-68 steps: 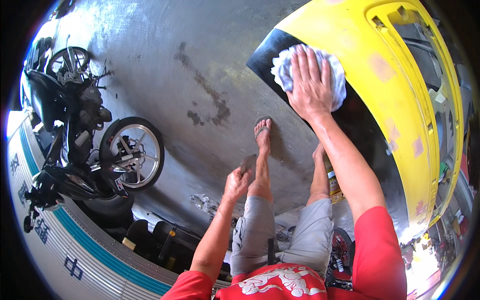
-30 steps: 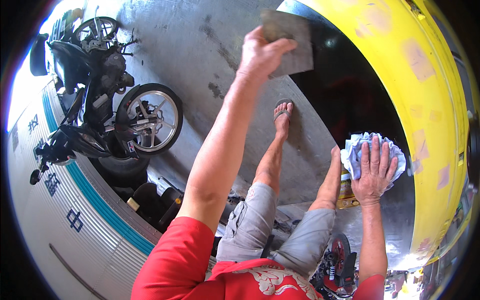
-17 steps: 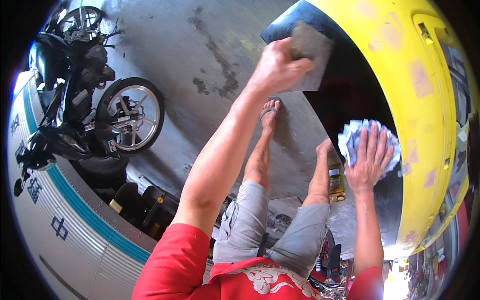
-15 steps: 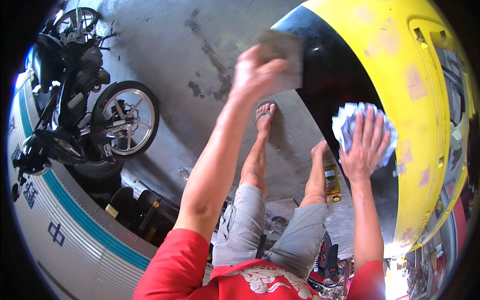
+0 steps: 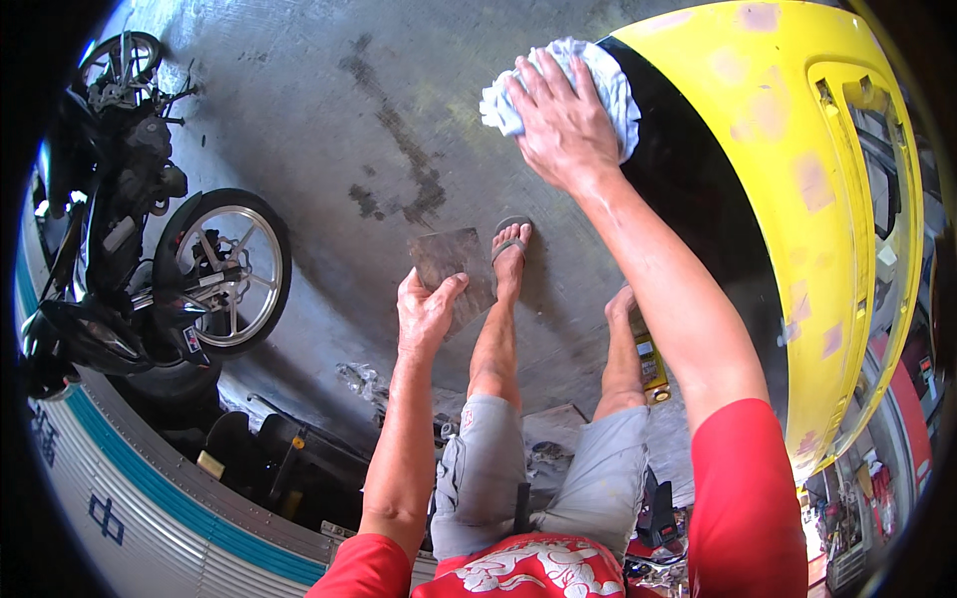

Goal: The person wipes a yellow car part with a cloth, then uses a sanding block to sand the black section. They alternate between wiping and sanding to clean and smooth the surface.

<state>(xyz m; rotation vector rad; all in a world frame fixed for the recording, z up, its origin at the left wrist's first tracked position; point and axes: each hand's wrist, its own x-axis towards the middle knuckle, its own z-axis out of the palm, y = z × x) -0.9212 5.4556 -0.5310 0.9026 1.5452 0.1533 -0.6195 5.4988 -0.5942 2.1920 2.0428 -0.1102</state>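
Observation:
My right hand [image 5: 566,132] lies over a crumpled white cloth [image 5: 616,88], fingers stretched across it and the thumb hidden. The cloth sits at the far end of the glossy black section [image 5: 693,194] of a large yellow car body part [image 5: 763,105], partly past its edge. In front of me, above the floor, my left hand [image 5: 425,317] pinches a brown-grey square sheet [image 5: 447,257] between thumb and fingers. It looks like sandpaper and is apart from the car part. Dull pinkish patches mark the yellow surface.
A black motorcycle [image 5: 125,219] stands at the left, beside a white ribbed panel with a teal stripe [image 5: 189,503]. My sandalled foot [image 5: 510,244] rests on the stained concrete floor [image 5: 329,130]. A yellow container [image 5: 651,371] stands near my other foot.
My right hand has carried the cloth along the black section to its far end. My left hand has drawn the sheet away from the car part, back and to the left.

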